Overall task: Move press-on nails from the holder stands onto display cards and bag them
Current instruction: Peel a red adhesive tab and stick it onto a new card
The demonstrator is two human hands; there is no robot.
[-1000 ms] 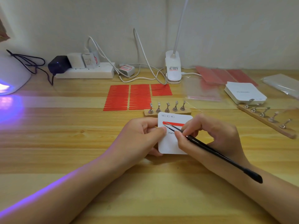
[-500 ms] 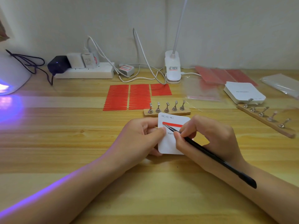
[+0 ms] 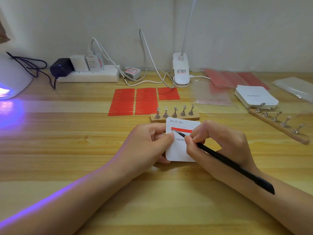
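1. Two hands are working over one white display card (image 3: 177,150): the left hand (image 3: 149,143) is gripping its left edge, and the right hand (image 3: 218,141) is pinching black tweezers (image 3: 225,162), whose tip is touching the single red strip (image 3: 182,129) on the card.
2. Two wooden holder stands are lying on the bench (image 3: 67,141), each carrying five metal pegs: one stand (image 3: 175,117) just behind the card, the other stand (image 3: 277,127) angled at the right.
3. Three blocks of red strips (image 3: 133,101) are lying behind the near stand.
4. One stack of white cards (image 3: 255,96), clear bags (image 3: 213,94), a clip lamp (image 3: 181,72), a power strip (image 3: 89,76) and a glowing nail lamp (image 3: 11,78) are sitting further back, near the pale wall (image 3: 237,31).
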